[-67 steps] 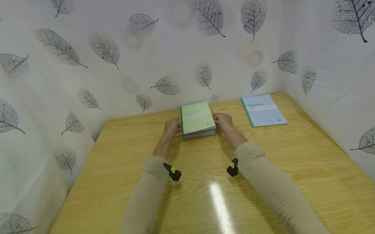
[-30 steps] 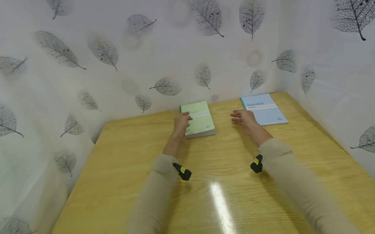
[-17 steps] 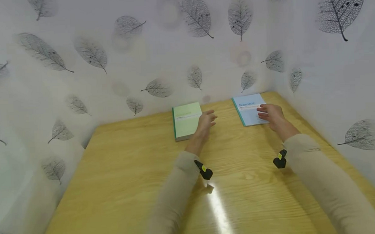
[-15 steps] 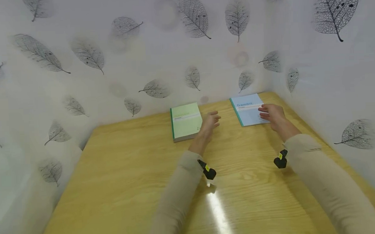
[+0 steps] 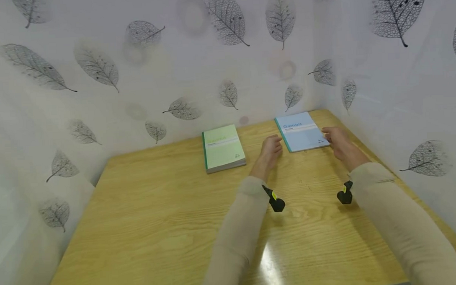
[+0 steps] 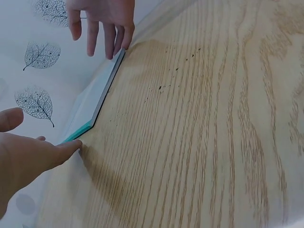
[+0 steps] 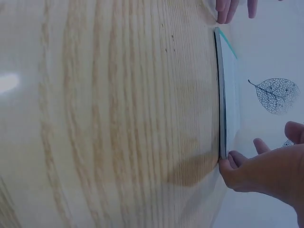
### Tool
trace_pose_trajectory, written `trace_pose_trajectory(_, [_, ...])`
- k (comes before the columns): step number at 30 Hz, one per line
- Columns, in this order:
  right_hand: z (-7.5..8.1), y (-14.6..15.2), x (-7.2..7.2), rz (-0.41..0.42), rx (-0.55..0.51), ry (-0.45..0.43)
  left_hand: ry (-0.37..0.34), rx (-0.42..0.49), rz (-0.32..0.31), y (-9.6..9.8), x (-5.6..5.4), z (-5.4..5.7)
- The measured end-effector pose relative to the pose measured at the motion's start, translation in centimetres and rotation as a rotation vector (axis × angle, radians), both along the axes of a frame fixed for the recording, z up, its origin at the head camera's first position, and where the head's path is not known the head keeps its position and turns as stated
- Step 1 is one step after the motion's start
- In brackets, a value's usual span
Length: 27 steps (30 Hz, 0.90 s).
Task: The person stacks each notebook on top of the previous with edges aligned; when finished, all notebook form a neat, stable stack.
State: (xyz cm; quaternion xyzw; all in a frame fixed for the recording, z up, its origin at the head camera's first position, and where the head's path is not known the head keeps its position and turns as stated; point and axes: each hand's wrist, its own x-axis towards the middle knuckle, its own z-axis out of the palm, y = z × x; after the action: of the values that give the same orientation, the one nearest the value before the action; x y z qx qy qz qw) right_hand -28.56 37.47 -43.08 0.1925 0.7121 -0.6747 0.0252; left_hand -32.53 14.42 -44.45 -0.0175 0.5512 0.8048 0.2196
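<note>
A light blue notebook [image 5: 305, 135] with a teal spine and the word Gambit on its cover lies flat near the back right of the table. My left hand [image 5: 270, 151] is at its spine side; in the left wrist view the left fingertips [image 6: 73, 145] point at the spine corner, thumb held apart. On the opposite side, the right hand [image 5: 341, 143] has its fingertips [image 7: 228, 166] right at the notebook's edge, thumb raised away. Farther left lies a green notebook [image 5: 223, 149] with a thick block of pages under its cover, touched by neither hand.
The wooden table [image 5: 147, 220] ends at the back and right against a white curtain [image 5: 195, 68] printed with grey leaves. Black devices are strapped on both wrists, the left one [image 5: 277, 203] and the right one [image 5: 344, 196]. Small dark specks mark the tabletop [image 6: 237, 142].
Both hands have left the sides of the green notebook and moved right, to either side of the blue one. The green cover's lifted edge now lies flat. The head view has turned right.
</note>
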Motion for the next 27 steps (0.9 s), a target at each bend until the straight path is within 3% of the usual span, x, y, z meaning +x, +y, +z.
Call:
trace_pose_trajectory(6, [0.4, -0.6, 0.2, 0.021, 0.0, -0.015, -0.009, -0.024, 0.014, 0.5, -0.1, 0.2])
trace_pose_trajectory(9, [0.3, -0.5, 0.3, -0.001, 0.045, -0.056, -0.023, -0.09, 0.025, 0.4, -0.1, 0.1])
trace_pose_trajectory(13, [0.1, -0.4, 0.5, -0.043, 0.086, -0.117, 0.014, -0.194, 0.026, 0.3, 0.4, -0.2])
trace_pose_trajectory(17, [-0.3, -0.8, 0.4, -0.025, 0.117, -0.152, 0.065, -0.184, 0.034, -0.6, 1.0, -0.4])
trace_pose_trajectory(22, [-0.5, -1.7, 0.2, 0.018, 0.134, -0.155, 0.067, -0.149, 0.02, -1.8, 1.1, -0.1])
trace_pose_trajectory(27, [0.0, -2.7, 0.6, 0.062, -0.066, -0.092, 0.084, -0.11, 0.025, -2.9, 0.8, 0.1])
